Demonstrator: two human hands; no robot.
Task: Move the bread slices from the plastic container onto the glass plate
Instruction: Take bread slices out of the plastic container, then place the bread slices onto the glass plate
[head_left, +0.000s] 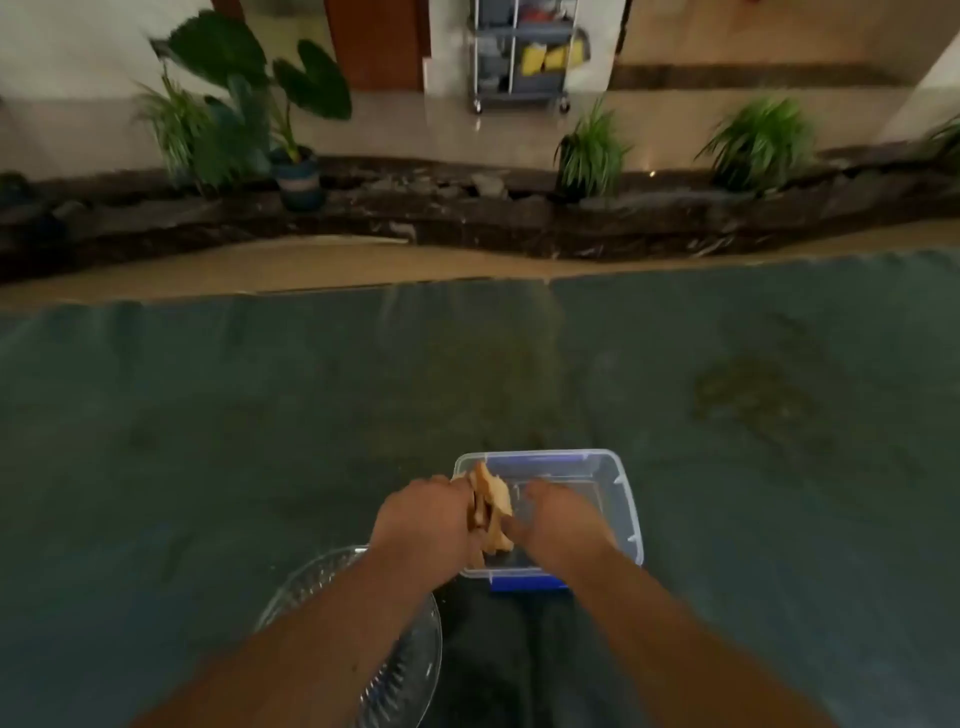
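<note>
Both hands work over a clear plastic container (618, 499) that sits on a dark blue-grey cloth-covered worktop (260, 415), close to the near edge of the view. The left hand (426, 519) is at the container's left rim, its grip closed around a bunch of bread slices (491, 506) held upright on edge, partly above the rim and partly down inside the left end of the box. The right hand (558, 519) reaches into the middle of the container, just beside the bread; motion blur hides its fingers, so whether its grip is open or closed on anything cannot be told. The right half of the container shows only its clear bottom. A blue piece (527, 584) shows under the container's near edge.

The glass plate (405, 670) lies on the worktop just to the near left of the container, under the left forearm, its far rim close to the container's near left corner. No bread is seen on the parts of the plate in view.

The cloth stretches wide and bare to the left, right and far side of the container. Beyond its far edge runs a tan floor, then a dark stone border with potted plants (260, 104), and a wheeled cart (522, 52) further back.
</note>
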